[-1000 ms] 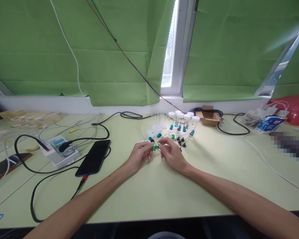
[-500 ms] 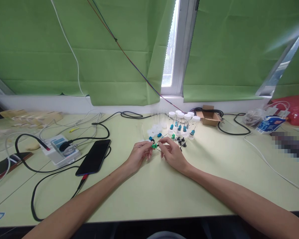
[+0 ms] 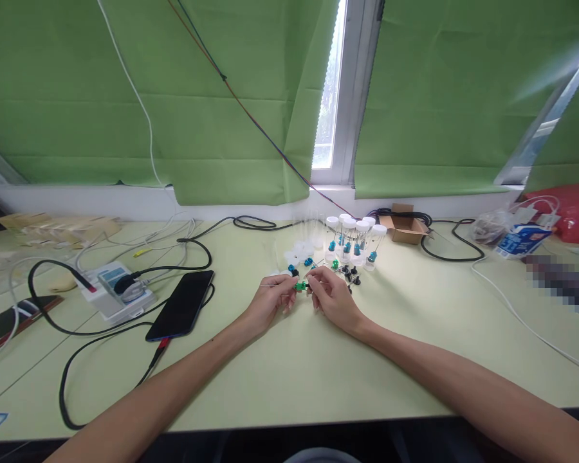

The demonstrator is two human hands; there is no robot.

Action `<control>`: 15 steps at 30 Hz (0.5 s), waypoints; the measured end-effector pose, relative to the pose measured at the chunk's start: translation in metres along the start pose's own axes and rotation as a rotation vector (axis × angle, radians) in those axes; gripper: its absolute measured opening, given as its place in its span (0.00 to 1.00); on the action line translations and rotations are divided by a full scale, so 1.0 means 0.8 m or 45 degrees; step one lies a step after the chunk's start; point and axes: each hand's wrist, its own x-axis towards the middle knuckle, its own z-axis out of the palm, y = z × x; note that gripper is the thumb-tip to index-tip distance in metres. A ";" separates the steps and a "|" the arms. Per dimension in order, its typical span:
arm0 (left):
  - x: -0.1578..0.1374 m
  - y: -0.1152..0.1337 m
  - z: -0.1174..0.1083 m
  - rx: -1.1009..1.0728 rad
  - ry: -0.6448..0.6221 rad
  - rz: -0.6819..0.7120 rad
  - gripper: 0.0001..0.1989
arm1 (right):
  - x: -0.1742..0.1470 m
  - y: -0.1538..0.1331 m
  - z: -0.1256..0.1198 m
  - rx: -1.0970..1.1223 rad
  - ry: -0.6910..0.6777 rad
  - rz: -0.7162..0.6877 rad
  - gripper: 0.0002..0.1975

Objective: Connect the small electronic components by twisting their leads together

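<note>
My left hand (image 3: pixel 274 298) pinches a small green piece (image 3: pixel 300 286), with a thin metal rod (image 3: pixel 269 285) sticking out on the left of the fingers. From the other side my right hand (image 3: pixel 332 297) closes its fingertips round a small black part (image 3: pixel 308 287) against the green piece. Just behind the hands lie blue pieces (image 3: pixel 309 262), another green piece (image 3: pixel 335 264) and several black parts (image 3: pixel 356 280). White-capped clear tubes (image 3: pixel 372 247) with blue pieces inside stand upright at the back.
Uncapped clear tubes (image 3: pixel 317 231) and loose white caps (image 3: pixel 299 249) are behind the hands. A cardboard box (image 3: pixel 405 228) stands at back right. On the left are a phone (image 3: pixel 181 305), a power strip (image 3: pixel 120 292) and looping black cables (image 3: pixel 65 386).
The green piece has shifted slightly right and down between my hands, and the rod at the left has tilted a little. Both hands keep their pinch.
</note>
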 end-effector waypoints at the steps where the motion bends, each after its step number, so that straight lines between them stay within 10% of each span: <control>1: 0.000 0.000 0.000 0.006 -0.006 0.003 0.13 | 0.000 0.000 0.000 -0.013 0.003 -0.001 0.12; 15: 0.003 -0.001 -0.001 -0.040 0.061 0.007 0.13 | -0.002 -0.003 -0.001 -0.063 -0.008 -0.040 0.12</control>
